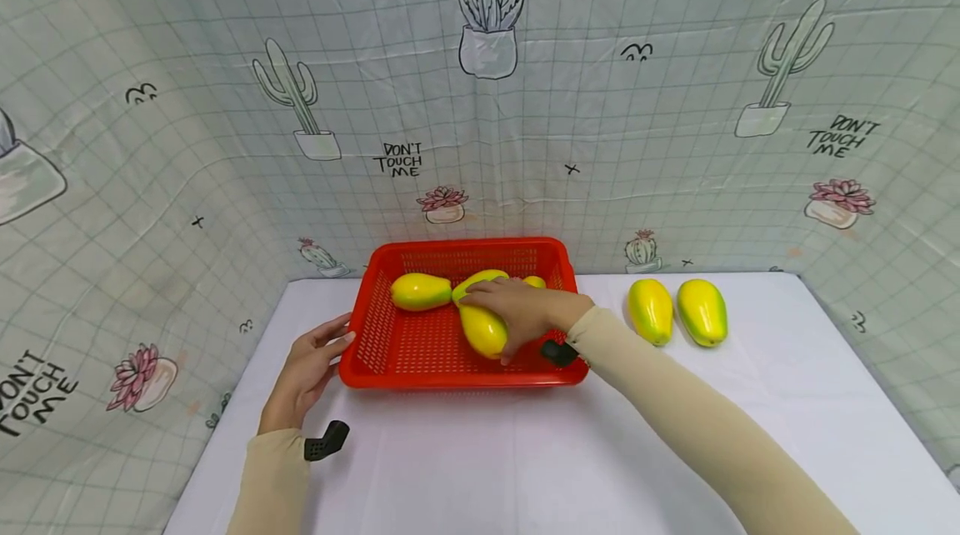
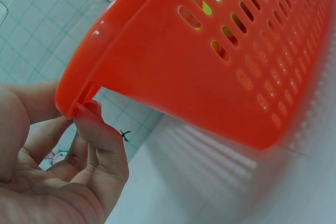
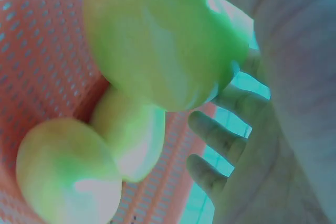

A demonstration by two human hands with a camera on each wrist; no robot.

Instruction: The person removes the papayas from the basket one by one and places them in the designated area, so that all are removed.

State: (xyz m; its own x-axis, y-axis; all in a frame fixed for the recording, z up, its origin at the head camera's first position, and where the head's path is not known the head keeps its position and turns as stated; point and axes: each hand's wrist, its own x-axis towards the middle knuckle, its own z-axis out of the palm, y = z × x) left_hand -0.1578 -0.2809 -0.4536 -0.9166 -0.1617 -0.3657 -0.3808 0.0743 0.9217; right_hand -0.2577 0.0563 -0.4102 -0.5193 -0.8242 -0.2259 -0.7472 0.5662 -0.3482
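Note:
A red plastic basket (image 1: 465,378) with perforated walls stands on the table. My left hand (image 1: 306,368) is at its left end; in the left wrist view the thumb and a curled finger pinch the basket's rim (image 2: 79,85). Over the inside of the basket, my right hand (image 1: 521,306) grips a yellow-green papaya (image 1: 483,333) from above. In the right wrist view that papaya (image 3: 163,40) fills the upper part, above two others. Inside the basket lie a papaya (image 1: 420,292) on the left, another (image 1: 483,276) behind the hand, and a partly hidden one (image 1: 535,282) at the right.
Two more papayas (image 1: 650,312) lie side by side on the white tabletop (image 1: 465,468), right of the basket. Behind and beside the table hangs a grid-patterned cloth (image 1: 525,127) printed with cacti. A black wrist device (image 1: 327,440) sits at the left sleeve.

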